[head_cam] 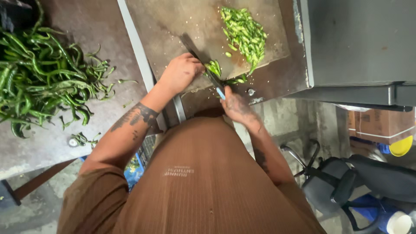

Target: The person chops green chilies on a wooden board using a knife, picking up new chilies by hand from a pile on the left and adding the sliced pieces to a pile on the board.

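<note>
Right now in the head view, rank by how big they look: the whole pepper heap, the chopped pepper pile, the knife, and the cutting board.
1. Cutting board
2. Whole pepper heap, though it runs off the frame's edge, so it may rival the board
3. Chopped pepper pile
4. Knife, long but thin, partly hidden by the hands

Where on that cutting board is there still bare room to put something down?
The cutting board is bare along its far left, beyond the knife and left of the chopped chilli pile. Another free patch lies on the grey counter between the whole chillies and the board. It is crowded near the left hand and right hand.
</note>
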